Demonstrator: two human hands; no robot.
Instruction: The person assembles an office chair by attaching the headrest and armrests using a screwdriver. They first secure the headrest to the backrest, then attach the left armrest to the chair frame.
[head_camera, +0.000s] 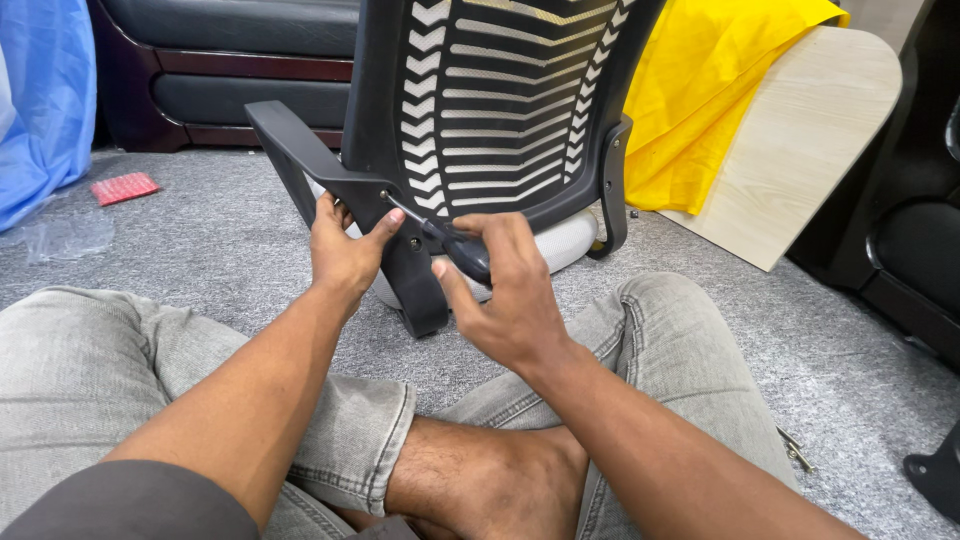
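**Screwdriver on a chair arm**

The right hand (505, 290) has its fingers (450, 285) wrapped around a black screwdriver (455, 245). Its tip sits at a screw (384, 195) on the black armrest bracket (375, 215). The left hand (340, 250) grips that bracket. The mesh chair back (500, 100) stands on the grey carpet (200, 240), with yellow cloth (710, 90) behind.

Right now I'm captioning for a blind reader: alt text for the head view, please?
A seated person's right hand drives a screwdriver into a black armrest bracket on an office chair, while the left hand steadies it, on grey carpet.
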